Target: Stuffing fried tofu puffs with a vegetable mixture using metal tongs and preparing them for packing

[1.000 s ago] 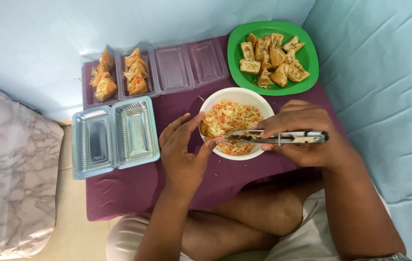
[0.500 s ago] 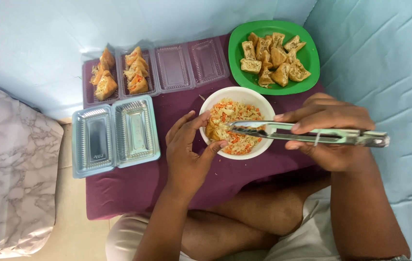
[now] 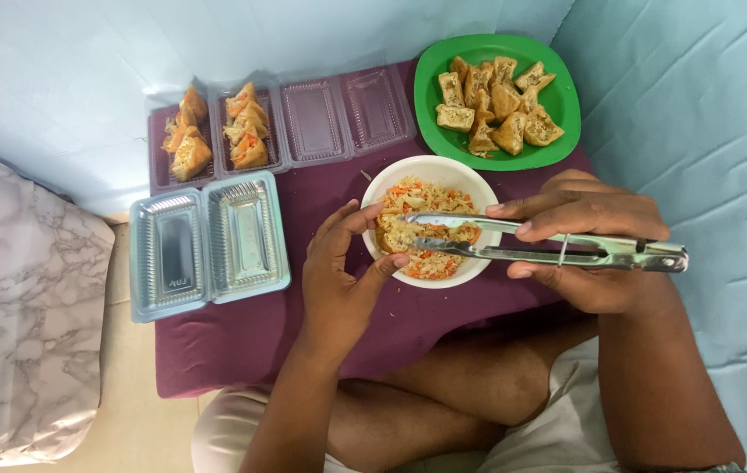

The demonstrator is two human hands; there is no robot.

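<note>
Tongs [image 3: 514, 245], metal, sit in your right hand [image 3: 592, 245], gripped around the middle of the arms, tips reaching into the white bowl [image 3: 430, 221]. The tong arms are close together at the tips over a piece of fried tofu [image 3: 400, 236] lying on the shredded vegetable filling [image 3: 426, 197]; can't tell if the tips actually pinch it. Your left hand [image 3: 347, 263] is at the bowl's near-left rim, thumb and fingers curled, fingertips touching the tofu piece and the rim, not closed around anything. Bowl sits on the purple cloth [image 3: 242, 342] covering the tabletop, just in front of your crossed legs. Green plate [image 3: 557, 101] of plain fried tofu pieces lies just behind the bowl, to the right, nearly touching it. Clear plastic tray [image 3: 321, 118], open, lies behind-left of the bowl; its left compartments hold stuffed tofu pieces [image 3: 246, 131], right compartments bare. A second clear tray [image 3: 207, 241], also open, sits left of your left hand, overhanging the cloth's edge.
</note>
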